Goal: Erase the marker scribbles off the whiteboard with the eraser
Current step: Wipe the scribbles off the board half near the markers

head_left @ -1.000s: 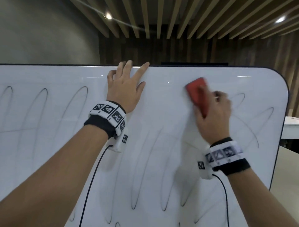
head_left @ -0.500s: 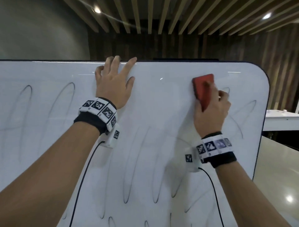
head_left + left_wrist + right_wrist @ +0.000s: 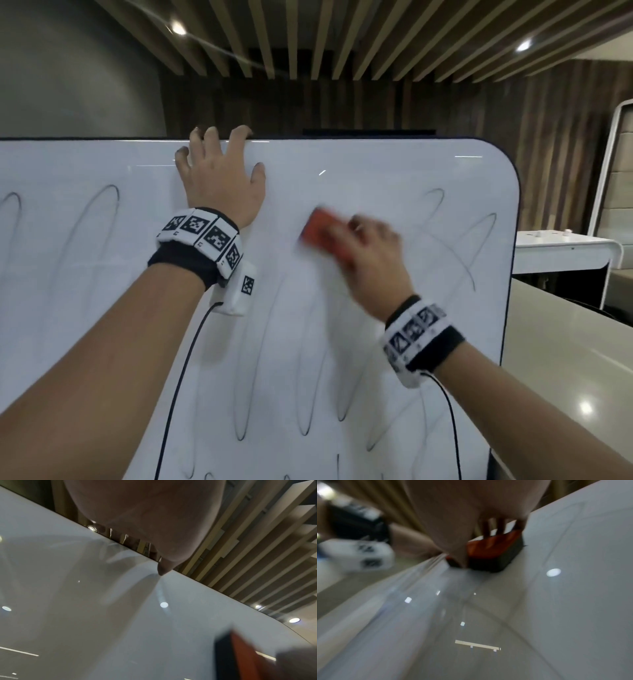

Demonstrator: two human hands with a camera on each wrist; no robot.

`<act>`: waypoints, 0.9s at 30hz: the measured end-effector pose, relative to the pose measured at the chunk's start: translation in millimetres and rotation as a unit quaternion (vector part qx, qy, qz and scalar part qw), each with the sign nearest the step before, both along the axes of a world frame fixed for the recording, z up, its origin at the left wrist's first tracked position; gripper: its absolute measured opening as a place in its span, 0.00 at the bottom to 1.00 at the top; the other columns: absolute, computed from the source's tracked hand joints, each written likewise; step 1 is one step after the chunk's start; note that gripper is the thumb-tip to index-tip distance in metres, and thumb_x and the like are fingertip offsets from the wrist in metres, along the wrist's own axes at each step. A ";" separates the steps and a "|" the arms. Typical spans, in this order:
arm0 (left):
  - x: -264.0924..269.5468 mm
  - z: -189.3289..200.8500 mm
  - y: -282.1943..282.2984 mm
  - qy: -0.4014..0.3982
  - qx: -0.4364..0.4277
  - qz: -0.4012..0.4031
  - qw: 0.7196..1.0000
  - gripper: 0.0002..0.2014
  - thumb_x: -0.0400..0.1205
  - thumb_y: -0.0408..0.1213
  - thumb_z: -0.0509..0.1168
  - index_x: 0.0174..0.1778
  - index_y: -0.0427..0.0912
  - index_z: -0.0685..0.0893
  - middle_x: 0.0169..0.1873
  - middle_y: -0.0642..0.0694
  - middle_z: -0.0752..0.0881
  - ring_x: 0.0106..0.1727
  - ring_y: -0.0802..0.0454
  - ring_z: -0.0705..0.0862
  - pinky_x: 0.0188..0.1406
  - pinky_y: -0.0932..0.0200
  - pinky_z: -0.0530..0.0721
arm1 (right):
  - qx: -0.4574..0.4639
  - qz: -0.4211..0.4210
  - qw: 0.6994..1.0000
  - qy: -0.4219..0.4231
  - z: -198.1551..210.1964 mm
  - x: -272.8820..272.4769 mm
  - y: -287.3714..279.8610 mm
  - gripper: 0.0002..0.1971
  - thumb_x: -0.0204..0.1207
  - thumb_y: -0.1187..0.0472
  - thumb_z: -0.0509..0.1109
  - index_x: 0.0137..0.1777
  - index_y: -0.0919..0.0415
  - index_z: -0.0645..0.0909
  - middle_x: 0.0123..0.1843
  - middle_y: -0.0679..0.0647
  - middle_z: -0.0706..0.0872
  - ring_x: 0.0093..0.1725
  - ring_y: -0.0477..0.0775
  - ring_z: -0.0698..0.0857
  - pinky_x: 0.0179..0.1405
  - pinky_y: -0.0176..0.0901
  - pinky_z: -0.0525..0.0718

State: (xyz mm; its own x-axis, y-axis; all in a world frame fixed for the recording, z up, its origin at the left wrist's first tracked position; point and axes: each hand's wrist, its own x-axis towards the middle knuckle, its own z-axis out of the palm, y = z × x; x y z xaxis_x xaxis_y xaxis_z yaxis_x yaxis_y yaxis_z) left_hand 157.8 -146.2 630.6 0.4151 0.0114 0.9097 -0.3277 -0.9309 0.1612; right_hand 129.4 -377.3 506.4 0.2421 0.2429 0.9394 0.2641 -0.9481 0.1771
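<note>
Head view: the red eraser [image 3: 317, 230], black felt below, lies blurred against the whiteboard [image 3: 376, 164] among looping scribbles [image 3: 455, 246]. The right hand [image 3: 373, 260] grips it. The left hand [image 3: 222, 181] presses flat, fingertips over the top edge.

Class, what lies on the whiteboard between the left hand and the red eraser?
Only bare, wiped white whiteboard separates the left hand from the red eraser, as the head view shows.
</note>
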 end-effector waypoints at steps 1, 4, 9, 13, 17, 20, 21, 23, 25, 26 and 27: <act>0.0 -0.3 0.8 -0.001 0.004 0.003 1.000 0.25 0.87 0.50 0.60 0.80 0.50 0.69 0.80 0.34 0.71 0.86 0.32 0.61 0.83 0.31 0.57 | -0.086 0.008 0.996 0.021 -12.7 -0.4 0.6 0.25 0.79 0.58 0.71 0.76 0.45 0.76 0.68 0.60 0.80 0.61 0.68 0.80 0.60 0.59 0.75; 0.7 -2.1 2.4 -0.002 0.019 0.010 1.000 0.26 0.86 0.50 0.61 0.81 0.49 0.68 0.81 0.33 0.70 0.87 0.32 0.60 0.83 0.30 0.57 | -0.050 0.005 0.999 0.016 4.2 -4.4 -35.7 0.27 0.79 0.57 0.71 0.78 0.45 0.73 0.68 0.60 0.79 0.61 0.67 0.78 0.60 0.62 0.78; 1.3 -3.5 -17.5 -0.039 0.104 -0.012 0.994 0.30 0.86 0.54 0.60 0.85 0.53 0.65 0.85 0.37 0.64 0.89 0.35 0.57 0.85 0.31 0.53 | 0.382 -0.028 0.923 -0.034 53.9 -8.2 -92.4 0.32 0.80 0.56 0.71 0.83 0.52 0.67 0.69 0.67 0.73 0.61 0.71 0.75 0.67 0.65 0.74; -4.5 -9.0 -62.1 -0.042 0.168 -0.058 0.983 0.33 0.85 0.60 0.55 0.87 0.56 0.62 0.85 0.37 0.64 0.88 0.36 0.58 0.86 0.33 0.54 | 0.134 -0.033 0.990 -0.028 -11.0 -3.4 -51.6 0.31 0.75 0.62 0.71 0.80 0.55 0.73 0.68 0.66 0.77 0.61 0.70 0.78 0.60 0.61 0.75; -6.0 -11.9 -85.5 -0.050 0.162 -0.020 0.985 0.32 0.85 0.52 0.63 0.87 0.58 0.63 0.81 0.32 0.68 0.85 0.32 0.63 0.85 0.35 0.57 | 0.013 -0.049 0.999 -0.016 -32.0 -7.5 -75.3 0.27 0.77 0.63 0.71 0.77 0.50 0.75 0.68 0.63 0.78 0.61 0.70 0.79 0.61 0.61 0.75; -6.4 -7.4 -84.3 -0.054 0.164 -0.011 0.985 0.32 0.86 0.49 0.63 0.87 0.59 0.62 0.80 0.33 0.69 0.83 0.33 0.65 0.83 0.35 0.59 | 0.205 -0.057 0.974 -0.075 19.5 -8.5 -120.4 0.30 0.76 0.64 0.67 0.80 0.54 0.75 0.68 0.70 0.77 0.60 0.74 0.78 0.63 0.64 0.77; -5.9 -7.5 -83.0 -0.055 0.167 -0.009 0.984 0.32 0.86 0.49 0.63 0.87 0.59 0.62 0.80 0.33 0.68 0.84 0.33 0.65 0.82 0.34 0.59 | 0.270 -0.056 0.958 -0.076 38.0 -8.7 -133.7 0.30 0.77 0.65 0.67 0.81 0.55 0.74 0.69 0.70 0.75 0.62 0.74 0.77 0.65 0.65 0.77; -5.6 -9.4 -81.2 -0.055 0.171 -0.006 0.984 0.31 0.87 0.50 0.62 0.88 0.59 0.61 0.81 0.33 0.68 0.84 0.33 0.64 0.82 0.34 0.60 | 0.331 -0.066 0.939 -0.067 58.0 -6.8 -135.9 0.31 0.77 0.66 0.67 0.82 0.55 0.73 0.71 0.70 0.74 0.64 0.75 0.76 0.68 0.66 0.76; -4.8 -10.8 -80.7 -0.055 0.172 -0.004 0.984 0.31 0.88 0.50 0.61 0.88 0.59 0.61 0.81 0.32 0.68 0.84 0.33 0.64 0.82 0.34 0.60 | 0.276 -0.061 0.957 -0.069 45.5 -5.3 -103.3 0.31 0.74 0.67 0.65 0.80 0.57 0.75 0.70 0.71 0.76 0.62 0.74 0.77 0.65 0.64 0.75; -4.6 -11.0 -80.3 -0.056 0.172 -0.006 0.983 0.31 0.87 0.50 0.61 0.88 0.59 0.62 0.81 0.32 0.68 0.84 0.33 0.65 0.82 0.34 0.60 | 0.211 -0.048 0.974 -0.063 24.6 -3.4 -81.4 0.30 0.73 0.67 0.67 0.78 0.57 0.77 0.69 0.71 0.78 0.60 0.74 0.78 0.64 0.63 0.75; -4.9 -11.4 -80.9 -0.059 0.171 -0.008 0.983 0.31 0.87 0.50 0.61 0.87 0.58 0.63 0.80 0.32 0.68 0.83 0.32 0.65 0.81 0.34 0.61 | 0.132 -0.040 0.989 -0.052 -1.9 -4.0 -60.0 0.29 0.72 0.67 0.68 0.75 0.56 0.78 0.68 0.70 0.79 0.60 0.73 0.79 0.64 0.63 0.75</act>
